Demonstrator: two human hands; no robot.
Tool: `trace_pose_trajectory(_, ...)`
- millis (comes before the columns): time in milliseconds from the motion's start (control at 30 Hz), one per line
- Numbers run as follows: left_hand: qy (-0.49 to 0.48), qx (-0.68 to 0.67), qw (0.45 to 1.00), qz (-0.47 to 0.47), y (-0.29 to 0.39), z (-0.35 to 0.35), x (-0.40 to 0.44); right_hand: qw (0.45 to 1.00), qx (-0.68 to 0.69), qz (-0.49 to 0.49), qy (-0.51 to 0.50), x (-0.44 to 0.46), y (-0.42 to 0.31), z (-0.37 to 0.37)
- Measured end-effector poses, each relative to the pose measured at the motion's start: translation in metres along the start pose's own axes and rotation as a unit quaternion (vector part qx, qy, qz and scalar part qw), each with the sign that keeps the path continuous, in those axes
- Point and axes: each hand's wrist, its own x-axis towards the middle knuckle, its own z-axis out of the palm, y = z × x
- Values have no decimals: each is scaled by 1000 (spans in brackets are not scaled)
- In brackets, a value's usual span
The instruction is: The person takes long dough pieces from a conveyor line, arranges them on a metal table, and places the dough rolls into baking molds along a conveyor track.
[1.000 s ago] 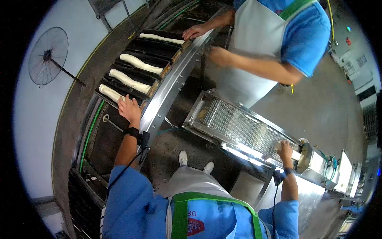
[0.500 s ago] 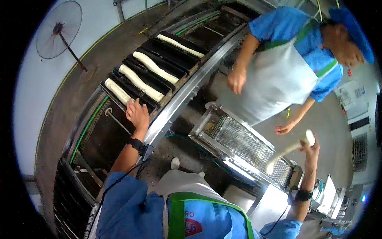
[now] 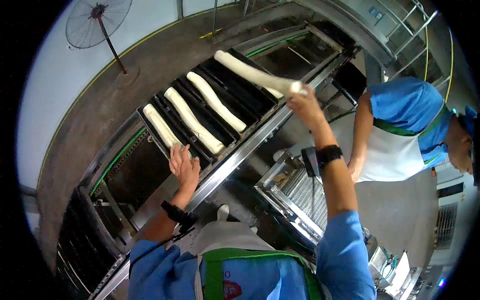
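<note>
My right hand [image 3: 306, 107] grips the near end of a long, pale dough roll [image 3: 255, 75], which stretches out over the farthest black pans. Under it shows the end of another dough strip [image 3: 274, 93], mostly covered. My left hand [image 3: 184, 167] lies with fingers extended on the near end of the leftmost dough strip [image 3: 159, 124] in its black pan. Between my hands, a second strip [image 3: 192, 121] and a third strip [image 3: 216, 102] each lie in a long black pan [image 3: 231, 95].
The pans sit across a conveyor with a metal side rail [image 3: 250, 155]. A mesh-belt conveyor [image 3: 306, 195] stands to the right. A co-worker [image 3: 407, 130] in blue with a pale apron is beside it. A pedestal fan [image 3: 98, 20] stands by the wall.
My right hand has swung from above the mesh belt to over the pans, carrying the dough roll. My left hand stays on the leftmost strip. The co-worker appears farther right.
</note>
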Motion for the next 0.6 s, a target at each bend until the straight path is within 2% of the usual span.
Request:
trace_pose_trajectory(33,-28,-50,997,-56,-14,12,2,997,-53,47,29,3,12,1)
trace_pose_trajectory(67,-30,-48,997,-53,-9,5,9,992,-120,11,39,3,27,-9)
trace_pose_trajectory(133,-35,-8,999,-8,12,-26,26,982,-177,51,-32,-4,43,-33)
trace_pose_trajectory(200,-77,-16,995,67,20,-33,56,980,-180,86,-23,-24,57,-57)
trace_pose_trajectory(267,-163,-10,978,129,30,-31,89,977,-181,114,-19,-48,68,-81)
trace_pose_trajectory(333,-232,54,961,141,56,-26,125,965,-212,141,-67,-66,76,-109)
trace_pose_trajectory(400,-288,82,933,197,69,-4,174,952,-245,177,-57,-83,83,-132)
trace_pose_trajectory(467,-359,167,901,175,104,4,217,957,-243,149,-59,-109,78,-143)
trace_pose_trajectory(533,-373,268,871,174,122,22,260,946,-255,189,-60,-128,83,-164)
trace_pose_trajectory(600,-365,273,881,122,124,47,295,937,-271,212,-62,-141,81,-183)
